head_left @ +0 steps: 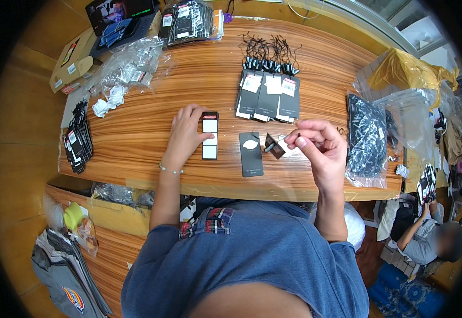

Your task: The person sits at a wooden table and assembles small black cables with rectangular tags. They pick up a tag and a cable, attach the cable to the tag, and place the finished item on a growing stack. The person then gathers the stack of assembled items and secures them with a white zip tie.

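From my remote post I see the left hand (186, 130) resting its thumb on the white-panelled label strip (210, 150) on the table (130, 127) — presumably steadying it; gripping, I cannot tell. Right hand (321, 151) pinches a tiny dark bit (299, 135) — fingertips suit fine control. Black tag (252, 160) lies flat between.

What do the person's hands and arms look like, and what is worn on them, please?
The left hand and right hand wear no gloves. A thin bracelet with small pale beads circles the left wrist; none shows on the right. The blue sleeves are short, leaving both forearms bare.
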